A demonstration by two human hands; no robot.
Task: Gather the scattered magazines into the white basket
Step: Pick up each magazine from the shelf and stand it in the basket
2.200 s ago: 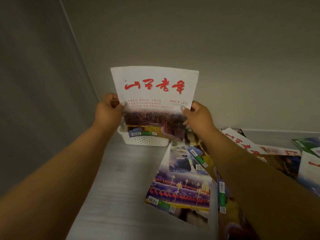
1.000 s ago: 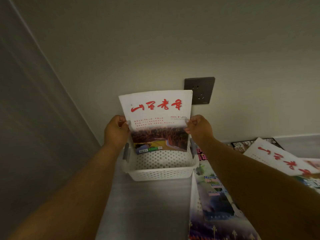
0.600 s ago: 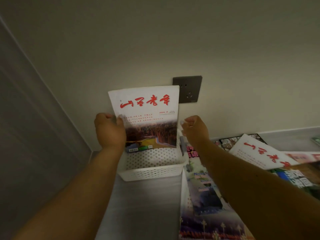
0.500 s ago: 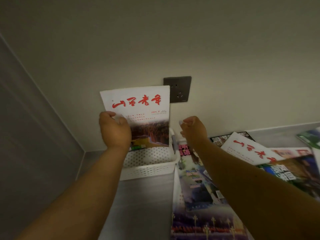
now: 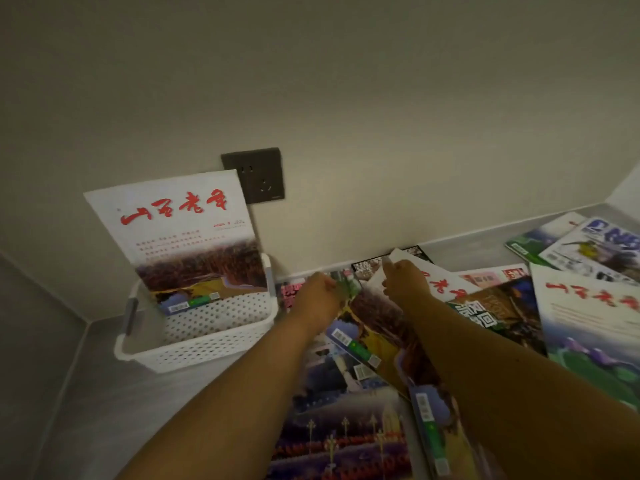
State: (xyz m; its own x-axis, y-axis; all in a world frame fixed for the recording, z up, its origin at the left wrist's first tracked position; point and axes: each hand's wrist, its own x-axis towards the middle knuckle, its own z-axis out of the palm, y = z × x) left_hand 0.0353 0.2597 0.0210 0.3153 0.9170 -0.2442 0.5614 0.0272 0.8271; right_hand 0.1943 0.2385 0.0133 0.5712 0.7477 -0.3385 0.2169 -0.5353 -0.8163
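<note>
A white perforated basket (image 5: 207, 348) stands at the left against the wall. One white magazine with red characters (image 5: 180, 230) stands upright in it, leaning on the wall, and no hand touches it. To the right lies a pile of scattered magazines. My right hand (image 5: 401, 282) pinches the top corner of a second white magazine with red characters (image 5: 441, 287), which lies tilted on the pile. My left hand (image 5: 317, 296) has its fingers curled at that magazine's left edge; its grip is blurred.
A dark wall socket (image 5: 254, 174) sits just behind the basket. More magazines cover the grey counter (image 5: 138, 403) at the right, among them a white and green one (image 5: 588, 317) and a blue-titled one (image 5: 602, 247). A dark night-scene cover (image 5: 339, 431) lies nearest me.
Both hands let go of the first magazine, which now stands in the basket. They moved right to the pile, and the right hand took hold of another magazine's top corner.
</note>
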